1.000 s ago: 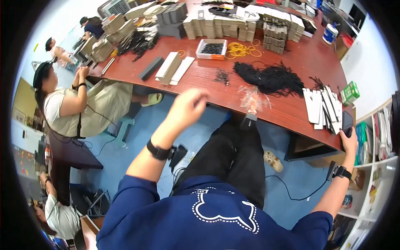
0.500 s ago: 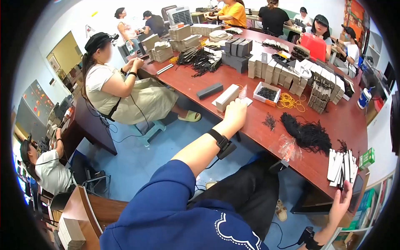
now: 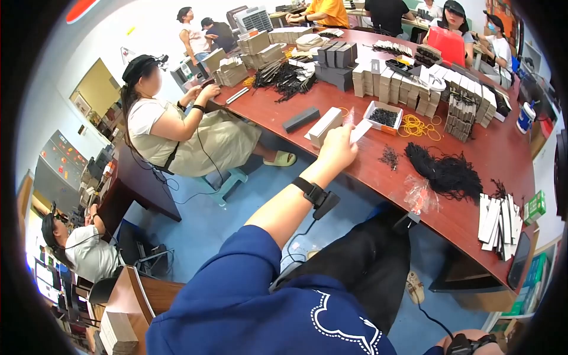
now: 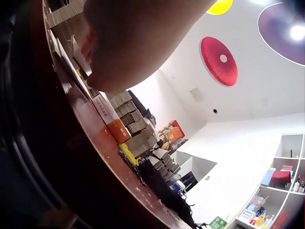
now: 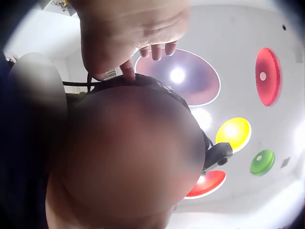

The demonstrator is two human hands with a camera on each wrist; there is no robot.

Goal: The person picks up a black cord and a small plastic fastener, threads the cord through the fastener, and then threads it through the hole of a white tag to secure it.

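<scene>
My left hand reaches over the near edge of the red-brown table, thumb and fingers pinching a flat white card strip that sticks out to the right. Just left of it stands a long white-and-grey card box, with a dark grey box lying beyond. In the left wrist view the white card shows at the fingertips, partly hidden by the hand. My right hand is raised by the head, fingers extended at the dark cap; the head view catches only its wrist at the lower right edge.
On the table are a white tray of small black pieces, yellow bands, black cords, white strips and stacked grey card. A seated person works at the left.
My left hand moved out left to the card box and now pinches a white strip, tilted up. My right hand left the phone at the table's right end and rose to the head.
</scene>
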